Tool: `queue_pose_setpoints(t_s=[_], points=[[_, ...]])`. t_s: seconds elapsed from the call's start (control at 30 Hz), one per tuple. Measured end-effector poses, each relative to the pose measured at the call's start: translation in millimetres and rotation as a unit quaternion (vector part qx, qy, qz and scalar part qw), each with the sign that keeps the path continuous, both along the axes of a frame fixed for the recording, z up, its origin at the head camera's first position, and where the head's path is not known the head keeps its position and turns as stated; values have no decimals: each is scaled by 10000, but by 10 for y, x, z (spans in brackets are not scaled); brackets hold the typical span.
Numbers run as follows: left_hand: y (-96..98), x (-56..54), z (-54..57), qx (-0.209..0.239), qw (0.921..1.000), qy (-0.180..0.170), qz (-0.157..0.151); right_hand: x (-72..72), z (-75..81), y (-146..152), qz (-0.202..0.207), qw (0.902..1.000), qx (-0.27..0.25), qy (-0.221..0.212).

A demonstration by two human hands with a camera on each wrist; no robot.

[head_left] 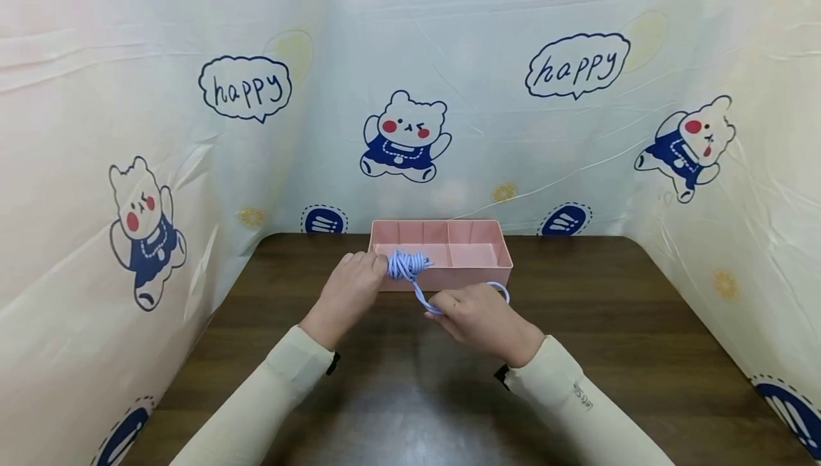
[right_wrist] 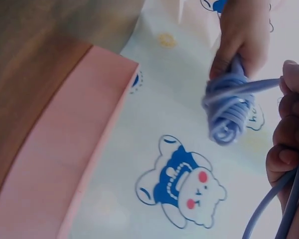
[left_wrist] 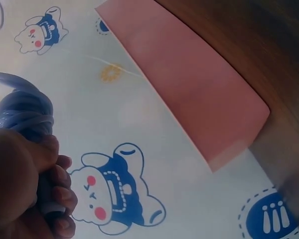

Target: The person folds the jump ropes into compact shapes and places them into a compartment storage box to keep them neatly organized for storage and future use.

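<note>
Person in off-white long-slv. top (head_left: 616,427), w/ blk. bits at both wrists.
L sleeve (head_left: 256,402): off-white/cream, soft-looking matte fabric, fairly loose, wider twd. the elbow, a few lt. folds; its L cuff (head_left: 301,353) sits at the wrist w/ a crease or seam behind it, can't tell which. Sm. blk. tab (head_left: 333,363) sticks out at the inner edge of that cuff. R sleeve (head_left: 606,420): same col. & cut, plus sm. dk. grey mark (head_left: 583,397) on the forearm nr. the R cuff (head_left: 541,365), looks like lettering, too sm. to read. Blk. piece (head_left: 502,376) shows at that cuff's inner edge too, approx. same size. L hand (head_left: 351,291) & R hand (head_left: 484,320) both bare.
</note>
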State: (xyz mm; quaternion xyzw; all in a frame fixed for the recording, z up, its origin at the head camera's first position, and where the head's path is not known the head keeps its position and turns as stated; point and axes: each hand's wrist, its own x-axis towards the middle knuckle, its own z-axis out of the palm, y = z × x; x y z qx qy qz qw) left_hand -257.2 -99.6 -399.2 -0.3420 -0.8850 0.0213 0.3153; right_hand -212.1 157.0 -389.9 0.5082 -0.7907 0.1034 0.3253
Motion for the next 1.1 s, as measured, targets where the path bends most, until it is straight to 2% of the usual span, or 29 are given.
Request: queue_pose_setpoints(t_s=[0.17, 0.37, 0.47, 0.73, 1.1], points=[[15, 34, 10, 21, 9999, 19, -110, -7, 142, 8, -71, 9999, 110, 37], [49, 49, 21, -58, 9998, -75, -172, -61, 316, 23, 88, 9994, 226, -265], [72, 60, 8, -130, 9994, -122, -299, -83, 376, 36, 104, 9991, 366, -209], [105, 109, -11, -333, 9983, -343, -322, -138, 422, 40, 163, 9983, 557, 86], [118, 143, -41, -335, 9974, -97, -625, -162, 465, 24, 198, 9980, 600, 17]])
